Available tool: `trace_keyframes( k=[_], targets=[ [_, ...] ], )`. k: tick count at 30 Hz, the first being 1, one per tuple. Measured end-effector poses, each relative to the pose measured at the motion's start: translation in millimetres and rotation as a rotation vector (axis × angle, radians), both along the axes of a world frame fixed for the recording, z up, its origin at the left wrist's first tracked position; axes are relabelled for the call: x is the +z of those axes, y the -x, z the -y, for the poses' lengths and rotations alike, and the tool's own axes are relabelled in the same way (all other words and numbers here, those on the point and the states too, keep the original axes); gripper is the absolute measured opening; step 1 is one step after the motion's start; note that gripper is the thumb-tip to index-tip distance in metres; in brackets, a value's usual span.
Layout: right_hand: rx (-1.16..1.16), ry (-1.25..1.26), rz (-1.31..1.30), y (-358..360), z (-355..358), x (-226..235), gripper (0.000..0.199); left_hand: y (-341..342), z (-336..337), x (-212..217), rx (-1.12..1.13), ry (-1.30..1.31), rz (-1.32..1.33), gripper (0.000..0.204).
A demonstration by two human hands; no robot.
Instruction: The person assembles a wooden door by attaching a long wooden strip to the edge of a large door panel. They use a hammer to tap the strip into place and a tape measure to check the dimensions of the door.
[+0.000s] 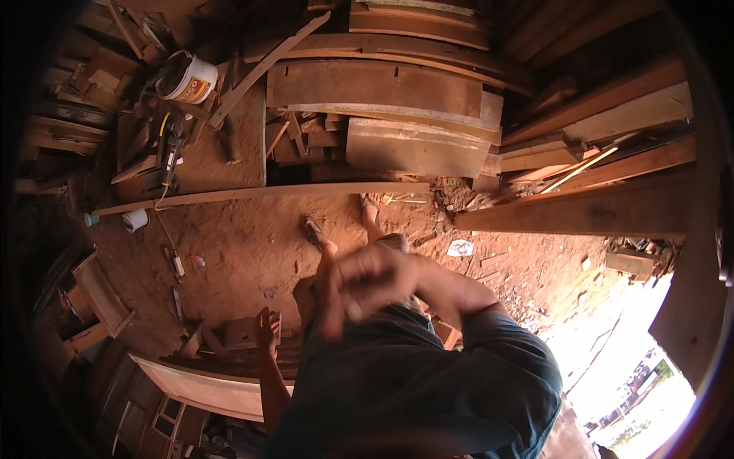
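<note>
My right hand [359, 287] is raised in front of my dark blue shirt [413, 382], blurred by motion. Its fingers are spread and nothing shows in it. My left hand [266, 330] is lower left, resting against the edge of a small wooden frame piece [241, 333] beside a pale wooden panel [206, 386]. Whether it grips the wood is unclear. My two feet in sandals [315, 231] stand on the red dirt floor [245, 245].
A long thin plank [260, 193] lies across the floor. Thick boards [397, 99] are stacked behind it, and a heavy beam [581, 210] lies at the right. A white bucket [189, 79], a power tool with its cord [170, 153] and a white cup [135, 220] are at the left.
</note>
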State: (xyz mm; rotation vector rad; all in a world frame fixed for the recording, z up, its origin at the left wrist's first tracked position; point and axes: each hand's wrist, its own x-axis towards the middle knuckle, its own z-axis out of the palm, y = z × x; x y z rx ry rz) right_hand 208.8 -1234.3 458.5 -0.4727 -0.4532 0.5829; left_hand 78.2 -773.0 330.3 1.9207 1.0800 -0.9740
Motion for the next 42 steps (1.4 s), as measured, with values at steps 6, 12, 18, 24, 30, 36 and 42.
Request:
trace_keyframes(
  k=[6,12,18,24,30,36,42],
  targets=[
    [-0.58,1.134,-0.045,-81.7,50.5,-280.3,0.028,0.1,-4.1,10.8,0.068,-0.096,-0.007,0.081],
    [-0.815,1.843,0.036,-168.0,136.9,-388.8,0.079,86.0,-54.4,-12.8,0.212,-0.034,-0.056,0.083],
    [-0.489,2.328,0.353,-212.8,187.0,-380.0,0.117,109.4,-78.8,-33.1,0.081,0.016,-0.114,0.075],
    [-0.417,2.518,0.272,-215.0,179.5,-384.3,0.135,31.6,-49.0,-7.1,-0.053,-0.017,0.004,0.071],
    [-0.383,2.363,0.088,-174.7,160.7,-365.4,0.115,-8.6,-0.3,6.1,-0.137,-0.029,0.021,0.069],
    [-0.506,1.953,0.101,-153.4,178.3,-363.1,0.045,40.3,-19.1,-23.4,-0.078,-0.005,-0.045,0.069],
    [-0.996,1.779,0.633,-95.7,139.2,-314.1,0.022,64.7,-30.3,-26.0,-0.017,-0.004,-0.074,0.072]
  ],
)
